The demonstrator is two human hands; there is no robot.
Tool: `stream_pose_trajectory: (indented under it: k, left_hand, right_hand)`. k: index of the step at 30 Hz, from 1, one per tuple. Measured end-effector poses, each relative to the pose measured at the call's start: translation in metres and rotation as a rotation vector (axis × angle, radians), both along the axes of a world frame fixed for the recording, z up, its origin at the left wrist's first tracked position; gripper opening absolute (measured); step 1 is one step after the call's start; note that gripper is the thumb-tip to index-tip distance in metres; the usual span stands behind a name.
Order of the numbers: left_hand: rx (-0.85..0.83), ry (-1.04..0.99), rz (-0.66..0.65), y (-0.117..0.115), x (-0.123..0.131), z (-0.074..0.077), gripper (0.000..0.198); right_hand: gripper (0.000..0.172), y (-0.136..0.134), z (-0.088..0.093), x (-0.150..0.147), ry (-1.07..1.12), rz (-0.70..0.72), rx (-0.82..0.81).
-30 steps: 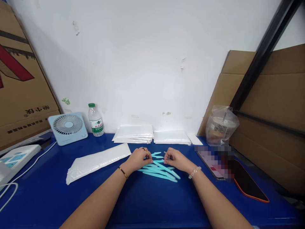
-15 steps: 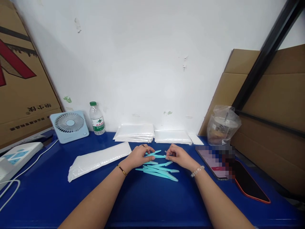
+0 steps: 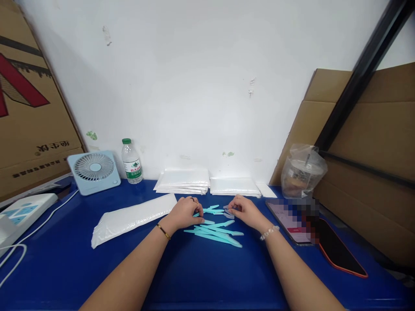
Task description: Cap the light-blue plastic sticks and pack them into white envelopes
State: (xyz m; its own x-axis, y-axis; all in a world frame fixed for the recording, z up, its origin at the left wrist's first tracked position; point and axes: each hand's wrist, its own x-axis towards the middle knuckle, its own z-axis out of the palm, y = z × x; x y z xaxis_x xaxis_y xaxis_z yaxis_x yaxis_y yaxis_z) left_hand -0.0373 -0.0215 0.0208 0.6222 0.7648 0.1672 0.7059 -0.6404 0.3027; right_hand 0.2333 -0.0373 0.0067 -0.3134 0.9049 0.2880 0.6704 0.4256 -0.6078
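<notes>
Turquoise eyebrow razors [image 3: 215, 233] with translucent covered ends lie in a loose, overlapping pile on the blue table. Behind them is a smaller group of the same razors [image 3: 212, 209], lying between my two hands. My left hand [image 3: 187, 213] has its thumb and index finger closed at the handle of one razor, whose pale end [image 3: 208, 222] sticks out to the right. At the covered ends of the back group is my right hand [image 3: 244, 210], its fingers bent and slightly apart. Its fingertips touch or nearly touch these ends; I cannot tell which.
A long white padded packet [image 3: 132, 220] lies left of my hands. White packets [image 3: 183, 180] are stacked by the wall, with another stack [image 3: 235, 185] beside them. Also around are a fan [image 3: 94, 172], water bottle [image 3: 132, 164], power strip [image 3: 27, 211], bagged drink cup [image 3: 301, 172] and phones [image 3: 340, 246].
Both hands have let go of the razor they held between them, which now lies in the back group. My left hand has moved slightly toward me to another razor; my right fingers have loosened.
</notes>
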Motion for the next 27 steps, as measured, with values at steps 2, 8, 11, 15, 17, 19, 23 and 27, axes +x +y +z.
stream_pose_trajectory:
  k: [2, 8, 11, 15, 17, 19, 23, 27]
  left_hand:
    - [-0.018, 0.062, -0.019, -0.003, 0.0, 0.002, 0.017]
    - [0.007, 0.001, 0.016, -0.006, 0.012, -0.001, 0.015]
    - [0.025, -0.052, 0.031, -0.007, 0.02, -0.002, 0.017]
    - [0.036, -0.094, 0.144, -0.004, 0.023, -0.004, 0.019]
    - [0.026, -0.092, 0.17, -0.001, 0.022, -0.007, 0.019]
    - [0.029, -0.103, 0.169, 0.002, 0.022, -0.011, 0.02]
    - [0.009, -0.158, 0.096, 0.0, 0.021, -0.013, 0.023]
    - [-0.014, -0.137, -0.015, -0.006, 0.023, -0.01, 0.024]
  right_hand:
    - [0.016, -0.004, 0.001, -0.007, 0.005, 0.053, -0.023]
    - [0.023, -0.014, 0.001, -0.035, -0.003, 0.168, -0.089]
    - [0.022, -0.013, 0.002, -0.037, 0.021, 0.178, -0.082]
    - [0.024, -0.005, 0.004, -0.017, 0.028, 0.064, -0.026]
    - [0.023, -0.001, 0.005, -0.007, -0.003, 0.007, -0.016]
    - [0.019, -0.001, 0.006, 0.0, -0.033, -0.01, -0.006]
    - [0.012, -0.007, 0.007, 0.003, -0.097, 0.117, -0.057]
    - [0.012, -0.012, 0.006, -0.002, -0.165, 0.189, -0.105]
